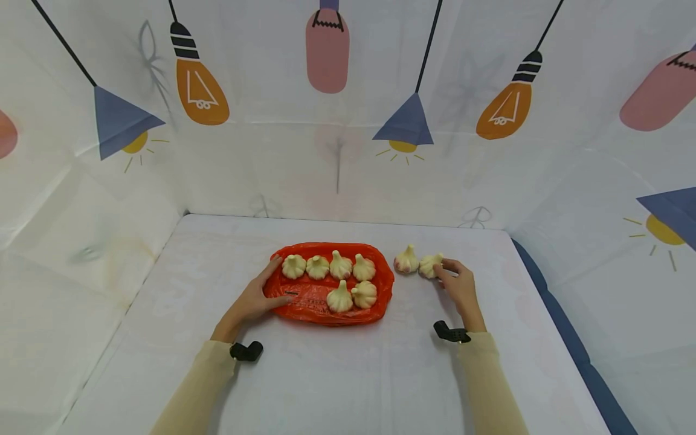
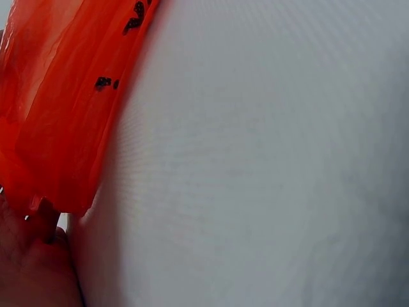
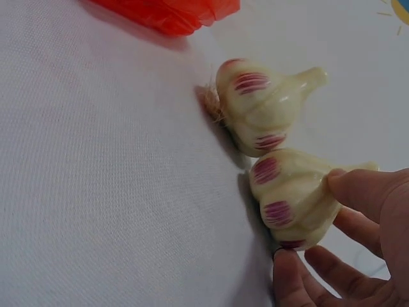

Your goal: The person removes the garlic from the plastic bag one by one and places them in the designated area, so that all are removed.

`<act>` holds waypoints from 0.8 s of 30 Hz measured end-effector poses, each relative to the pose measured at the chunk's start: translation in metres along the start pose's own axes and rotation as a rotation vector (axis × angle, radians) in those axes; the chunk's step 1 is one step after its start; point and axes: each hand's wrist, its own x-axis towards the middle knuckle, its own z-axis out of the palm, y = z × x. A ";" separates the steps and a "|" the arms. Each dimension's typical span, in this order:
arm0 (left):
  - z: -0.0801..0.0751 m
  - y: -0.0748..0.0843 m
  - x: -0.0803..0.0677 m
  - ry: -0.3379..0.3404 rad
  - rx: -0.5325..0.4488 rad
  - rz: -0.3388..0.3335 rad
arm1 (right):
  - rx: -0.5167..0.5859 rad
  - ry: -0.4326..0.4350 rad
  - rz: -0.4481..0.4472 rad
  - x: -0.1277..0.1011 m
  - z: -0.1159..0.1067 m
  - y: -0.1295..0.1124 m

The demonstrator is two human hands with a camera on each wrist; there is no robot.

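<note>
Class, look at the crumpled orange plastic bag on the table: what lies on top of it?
Six whole garlic bulbs lie on the orange plastic bag, four behind and two in front. The left hand presses its edge. What lies under the bag is covered.

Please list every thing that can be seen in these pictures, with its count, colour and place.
garlic on bag: 6, pale cream, four in a back row and two in front, on the bag
loose garlic: 1, cream with purple streaks, on the table right of the bag
held garlic: 1, cream with purple streaks, beside the loose garlic
bag: 1, orange-red plastic, flat on the table centre
table: 1, white cloth cover
backdrop: 1, white with lamp and bulb prints, behind and at both sides
left hand: 1, rests on the bag's left edge
right hand: 1, fingers grip the held garlic
</note>
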 end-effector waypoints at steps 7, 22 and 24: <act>0.000 -0.001 0.001 -0.001 0.001 0.014 | -0.005 -0.020 -0.005 -0.001 -0.001 0.000; 0.000 0.000 0.001 -0.010 0.008 0.022 | -0.119 -0.021 -0.200 -0.010 -0.017 -0.036; 0.000 0.000 0.001 -0.010 0.009 0.022 | -0.131 -0.028 -0.229 -0.012 -0.018 -0.042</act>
